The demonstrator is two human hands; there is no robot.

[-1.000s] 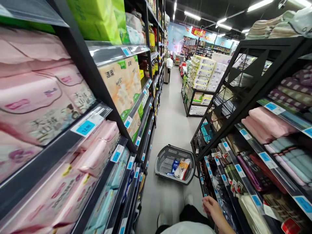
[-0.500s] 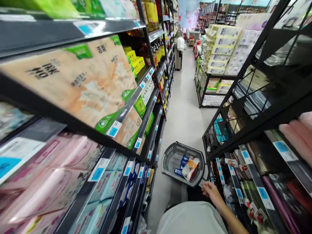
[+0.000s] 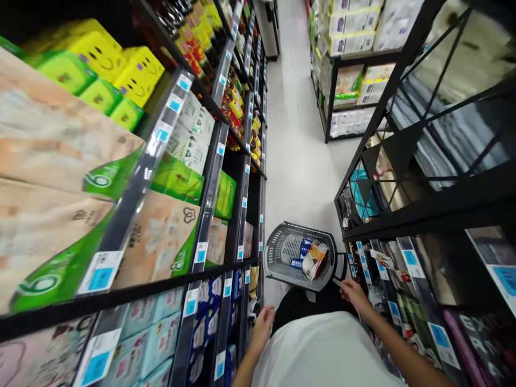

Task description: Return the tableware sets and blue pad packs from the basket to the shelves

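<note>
A grey plastic shopping basket (image 3: 278, 267) stands on the aisle floor just ahead of my feet, with a few packets (image 3: 312, 257) inside it. My right hand (image 3: 352, 293) hangs close to the basket's right rim and handle, fingers loosely curled and holding nothing. Low by the bottom shelf on the left is my left hand (image 3: 263, 326), fingers relaxed and apart, nothing in it. My white shirt fills the bottom of the view.
Black shelving (image 3: 209, 177) on the left carries tissue packs, yellow and green boxes and bottles. The black rack (image 3: 423, 209) on the right holds folded towels and textiles. A pale floor (image 3: 298, 161) runs ahead between them toward stacked tissue packs (image 3: 350, 32).
The view has tipped downward and moved forward along the aisle. The basket is closer. My left hand has come into view, and my right hand has neared the basket's rim.
</note>
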